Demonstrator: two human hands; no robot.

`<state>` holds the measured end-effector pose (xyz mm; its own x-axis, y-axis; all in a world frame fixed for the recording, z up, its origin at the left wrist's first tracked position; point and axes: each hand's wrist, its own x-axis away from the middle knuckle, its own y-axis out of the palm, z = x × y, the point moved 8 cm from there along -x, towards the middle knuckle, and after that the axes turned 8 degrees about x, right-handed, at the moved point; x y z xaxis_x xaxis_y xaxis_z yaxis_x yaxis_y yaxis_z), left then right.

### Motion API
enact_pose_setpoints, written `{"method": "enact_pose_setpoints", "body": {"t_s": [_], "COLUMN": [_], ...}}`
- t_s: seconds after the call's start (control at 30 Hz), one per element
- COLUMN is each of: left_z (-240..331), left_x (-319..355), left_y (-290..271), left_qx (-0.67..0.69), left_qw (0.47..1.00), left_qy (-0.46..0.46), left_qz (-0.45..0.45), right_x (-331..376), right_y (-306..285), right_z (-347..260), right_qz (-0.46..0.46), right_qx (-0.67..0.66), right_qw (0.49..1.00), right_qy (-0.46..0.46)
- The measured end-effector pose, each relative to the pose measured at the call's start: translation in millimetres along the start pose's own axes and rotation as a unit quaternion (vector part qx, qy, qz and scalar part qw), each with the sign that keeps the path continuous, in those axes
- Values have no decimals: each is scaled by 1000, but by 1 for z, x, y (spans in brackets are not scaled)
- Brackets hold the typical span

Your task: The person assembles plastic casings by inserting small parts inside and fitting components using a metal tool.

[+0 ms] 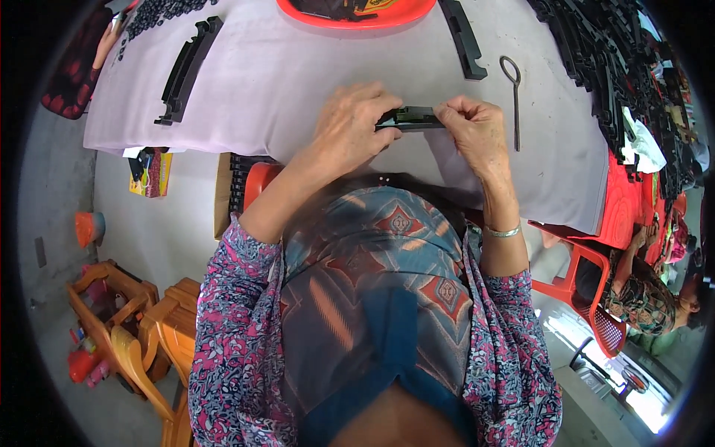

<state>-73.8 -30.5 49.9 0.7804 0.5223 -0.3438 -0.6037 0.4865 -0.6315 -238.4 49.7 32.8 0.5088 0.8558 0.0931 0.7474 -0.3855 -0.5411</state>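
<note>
Both my hands hold one small black plastic part (414, 118) just above the near edge of the cloth-covered table (298, 82). My left hand (350, 123) grips its left end with thumb and fingers. My right hand (473, 127) pinches its right end; a silver bracelet sits on that wrist. The part's middle shows between the hands, and its ends are hidden by my fingers.
Long black plastic strips lie at the left (186, 67) and top right (463, 37). A metal hook tool (515, 97) lies right of my hand. An orange tray (357, 15) sits at the far edge, a heap of black parts (611, 59) at right. Another person (648, 290) sits at lower right; wooden chairs (141, 328) stand left.
</note>
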Motion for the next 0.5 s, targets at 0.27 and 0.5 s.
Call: {"method": "enact_pose_setpoints", "body": {"t_s": [0.27, 0.5], "left_z": [-5, -7], "left_x": [-1, -1], "left_y": [-2, -2], "left_qx": [28, 50], "left_qw": [999, 998], "left_qy": [-22, -18], "left_qz": [-2, -18], "right_x": [5, -3], "right_y": [1, 10], "right_z": [-6, -12], "right_qz": [-50, -76], "right_qx": [-55, 33], "right_qw": [995, 997], "right_qy": [59, -10]}}
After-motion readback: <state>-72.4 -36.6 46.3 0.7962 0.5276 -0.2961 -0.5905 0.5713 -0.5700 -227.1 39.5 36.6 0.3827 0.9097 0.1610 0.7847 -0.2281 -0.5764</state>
